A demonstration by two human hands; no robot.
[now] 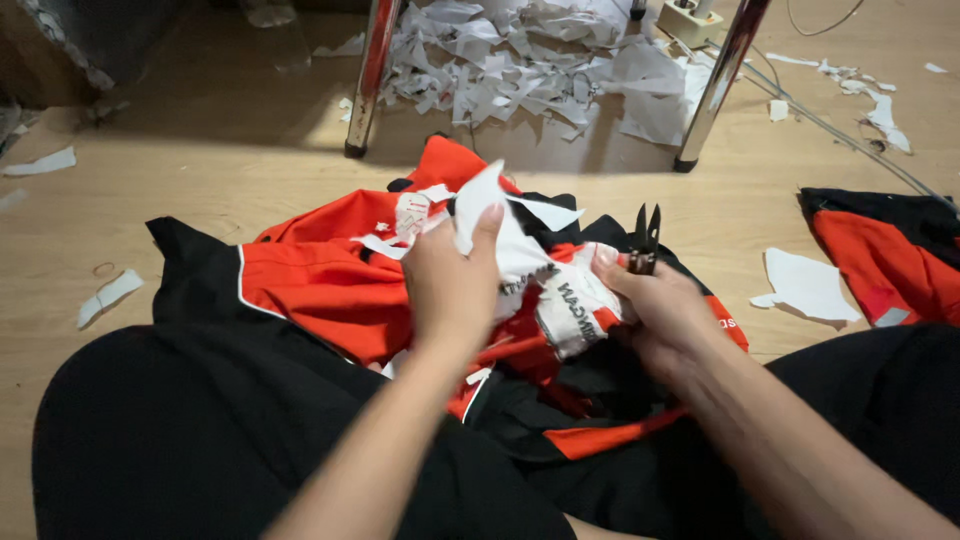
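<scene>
A red and black garment with white trim lies bunched on the floor between my knees. My left hand pinches a white backing sheet that stands up off a white lettered patch on the garment. My right hand grips small black scissors, blades pointing up and slightly apart, and also presses the patch's edge with its thumb. Both hands sit close together over the middle of the garment.
A heap of white paper scraps lies between two chrome legs. Another red and black garment is at the right, with a white scrap beside it. Cables run across the wooden floor.
</scene>
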